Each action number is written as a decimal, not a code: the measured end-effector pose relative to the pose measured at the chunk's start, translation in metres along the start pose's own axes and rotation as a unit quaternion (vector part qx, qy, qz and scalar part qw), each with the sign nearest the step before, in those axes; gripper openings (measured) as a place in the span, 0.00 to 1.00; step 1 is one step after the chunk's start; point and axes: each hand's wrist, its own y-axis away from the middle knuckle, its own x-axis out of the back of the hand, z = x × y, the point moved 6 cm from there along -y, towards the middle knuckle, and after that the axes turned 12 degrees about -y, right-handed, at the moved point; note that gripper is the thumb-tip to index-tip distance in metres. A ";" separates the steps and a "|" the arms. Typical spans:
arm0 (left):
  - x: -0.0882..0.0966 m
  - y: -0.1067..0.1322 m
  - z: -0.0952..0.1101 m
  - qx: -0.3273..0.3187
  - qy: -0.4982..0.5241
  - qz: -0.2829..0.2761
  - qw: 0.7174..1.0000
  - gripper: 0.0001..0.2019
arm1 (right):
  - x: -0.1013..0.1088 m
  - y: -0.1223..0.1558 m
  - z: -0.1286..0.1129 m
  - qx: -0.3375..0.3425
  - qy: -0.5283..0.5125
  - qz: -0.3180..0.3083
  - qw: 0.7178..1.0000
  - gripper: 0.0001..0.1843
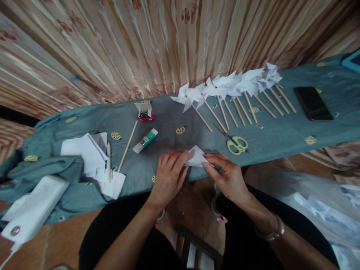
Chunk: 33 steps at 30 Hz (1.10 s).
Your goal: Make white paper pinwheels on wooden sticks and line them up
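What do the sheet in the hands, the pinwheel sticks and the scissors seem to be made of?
Sheet: probably matt paper, being thin, white and sharp-cornered.
Pinwheel sticks: likely unpainted wood, dull and pale tan; grain can't be made out.
Scissors: grey blades look metal; the pale green handles, evenly coloured, are probably plastic.

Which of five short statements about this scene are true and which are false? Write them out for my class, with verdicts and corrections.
1. The left hand and right hand both hold the white paper. True.
2. The right hand holds the scissors. False: the scissors lie on the cloth.
3. The red box is closed. False: the red box has its flap up.
4. The phone lies right of the pinwheels. True.
5. The glue stick stands upright. False: the glue stick lies on its side.
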 end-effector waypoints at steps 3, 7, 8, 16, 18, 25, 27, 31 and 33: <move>-0.002 0.005 0.015 -0.038 -0.001 0.015 0.999 0.19 | 0.001 -0.009 0.011 -0.022 0.009 0.015 1.000 0.07; -0.016 0.019 0.036 -0.102 -0.016 -0.021 0.994 0.18 | -0.001 -0.016 0.018 -0.015 0.043 0.016 0.999 0.08; -0.020 0.022 0.038 -0.101 -0.029 -0.036 0.994 0.19 | -0.002 -0.017 0.019 -0.013 0.050 0.016 0.999 0.07; -0.035 0.036 0.036 -0.084 -0.089 -0.121 0.985 0.25 | -0.005 -0.016 0.020 -0.001 0.077 0.012 0.997 0.07; -0.035 0.037 0.037 -0.084 -0.088 -0.126 0.985 0.25 | -0.006 -0.016 0.020 -0.003 0.080 0.013 0.997 0.06; -0.036 0.038 0.036 -0.083 -0.087 -0.136 0.983 0.26 | -0.004 -0.015 0.020 -0.025 0.096 0.021 0.995 0.07; -0.036 0.038 0.036 -0.085 -0.090 -0.135 0.983 0.26 | -0.002 -0.014 0.021 -0.029 0.094 0.023 0.995 0.07; -0.036 0.038 0.036 -0.086 -0.095 -0.138 0.982 0.26 | -0.001 -0.014 0.020 -0.026 0.095 0.025 0.995 0.07; -0.036 0.038 0.036 -0.087 -0.098 -0.138 0.982 0.26 | -0.001 -0.014 0.020 -0.024 0.099 0.023 0.995 0.06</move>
